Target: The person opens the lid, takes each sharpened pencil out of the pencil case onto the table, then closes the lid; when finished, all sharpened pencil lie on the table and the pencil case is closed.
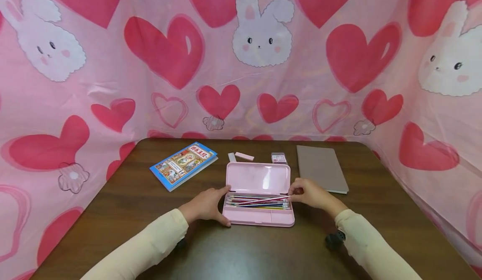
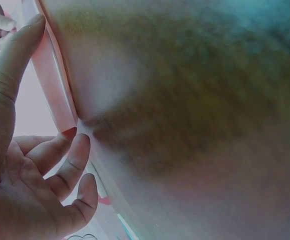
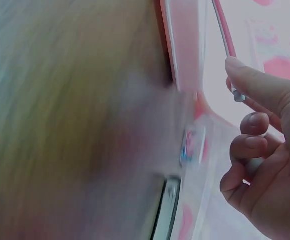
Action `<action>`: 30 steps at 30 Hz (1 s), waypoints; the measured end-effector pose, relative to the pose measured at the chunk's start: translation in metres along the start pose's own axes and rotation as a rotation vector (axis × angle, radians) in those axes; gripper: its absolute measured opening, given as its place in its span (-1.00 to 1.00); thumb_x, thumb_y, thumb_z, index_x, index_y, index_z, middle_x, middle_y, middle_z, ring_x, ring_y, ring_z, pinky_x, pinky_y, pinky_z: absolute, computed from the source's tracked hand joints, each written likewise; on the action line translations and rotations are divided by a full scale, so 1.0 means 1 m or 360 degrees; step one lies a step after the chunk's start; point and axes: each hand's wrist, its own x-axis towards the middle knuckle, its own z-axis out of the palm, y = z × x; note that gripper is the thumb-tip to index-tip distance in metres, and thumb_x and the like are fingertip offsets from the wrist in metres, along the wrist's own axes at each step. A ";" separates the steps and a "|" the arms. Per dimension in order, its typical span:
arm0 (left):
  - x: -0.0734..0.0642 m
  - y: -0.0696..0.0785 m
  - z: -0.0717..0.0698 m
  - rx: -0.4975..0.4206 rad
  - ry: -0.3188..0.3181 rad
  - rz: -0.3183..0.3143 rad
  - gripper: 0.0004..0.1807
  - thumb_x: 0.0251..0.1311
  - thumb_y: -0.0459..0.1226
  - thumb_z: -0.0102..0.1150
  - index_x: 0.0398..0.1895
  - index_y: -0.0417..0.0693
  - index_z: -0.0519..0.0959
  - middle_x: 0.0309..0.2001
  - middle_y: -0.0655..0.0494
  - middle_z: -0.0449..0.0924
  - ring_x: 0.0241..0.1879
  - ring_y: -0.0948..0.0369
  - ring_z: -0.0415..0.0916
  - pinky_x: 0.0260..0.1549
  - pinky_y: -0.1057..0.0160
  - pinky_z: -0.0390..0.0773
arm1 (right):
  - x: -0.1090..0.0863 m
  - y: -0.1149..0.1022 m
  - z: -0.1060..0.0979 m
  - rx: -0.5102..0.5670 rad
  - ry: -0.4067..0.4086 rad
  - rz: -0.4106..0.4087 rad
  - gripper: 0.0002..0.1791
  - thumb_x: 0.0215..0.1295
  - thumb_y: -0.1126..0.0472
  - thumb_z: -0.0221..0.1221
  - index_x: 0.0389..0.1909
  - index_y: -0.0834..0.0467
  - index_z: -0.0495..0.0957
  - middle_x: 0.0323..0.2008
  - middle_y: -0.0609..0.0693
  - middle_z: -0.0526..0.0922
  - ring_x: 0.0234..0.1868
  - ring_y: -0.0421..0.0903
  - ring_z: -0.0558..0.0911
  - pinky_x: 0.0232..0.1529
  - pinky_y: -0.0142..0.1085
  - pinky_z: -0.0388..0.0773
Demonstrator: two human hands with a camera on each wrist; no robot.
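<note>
In front of you hangs one pink cloth printed with hearts and rabbits, and below it stands one brown table. Two cream sleeves reach in over it. You have one grey-brown notebook at the far right and one pink pencil case between your hands, its lid raised, with three compartments showing. One blue-covered booklet lies at the far left. Several pencils lie overlapping in the case's rear compartment, too bunched for you to count. Behind the case sit one boxed eraser, one small pink bar and one small white bar.

Your left hand is spread wide at the case's left end, thumb on the near edge, forefinger at the far side, the other fingers loosely bent. Your right hand pinches one red-and-white pencil near its end between thumb and forefinger, the remaining fingers curled; that pencil slants over the others.
</note>
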 end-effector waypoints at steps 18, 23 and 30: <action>0.001 0.000 0.000 -0.0019 0.0015 0.0010 0.20 -0.46 0.22 0.47 0.35 -0.10 0.22 0.11 -0.14 0.48 0.06 -0.03 0.44 0.06 -0.04 0.41 | -0.070 0.055 -0.045 -0.0021 0.0440 0.0141 -0.93 -0.08 0.28 0.38 -0.53 0.14 0.67 -0.63 -0.21 0.40 -0.55 -0.37 0.27 -0.55 -0.42 0.21; 0.000 0.001 -0.001 -0.0015 0.0007 -0.0003 0.21 -0.46 0.24 0.46 0.35 -0.08 0.21 0.13 -0.12 0.48 0.07 -0.02 0.44 0.07 -0.03 0.41 | -0.085 0.068 -0.056 -0.0022 0.0423 0.0285 -0.92 -0.05 0.26 0.37 -0.51 0.17 0.68 -0.62 -0.20 0.43 -0.55 -0.37 0.28 -0.56 -0.42 0.24; 0.001 0.001 -0.001 -0.0003 0.0010 -0.0020 0.21 -0.48 0.24 0.47 0.35 -0.07 0.22 0.12 -0.11 0.48 0.07 -0.01 0.44 0.07 -0.03 0.41 | -0.101 0.080 -0.064 0.0013 0.0393 0.0338 -0.90 -0.05 0.26 0.37 -0.50 0.21 0.69 -0.63 -0.16 0.45 -0.55 -0.36 0.30 -0.55 -0.42 0.25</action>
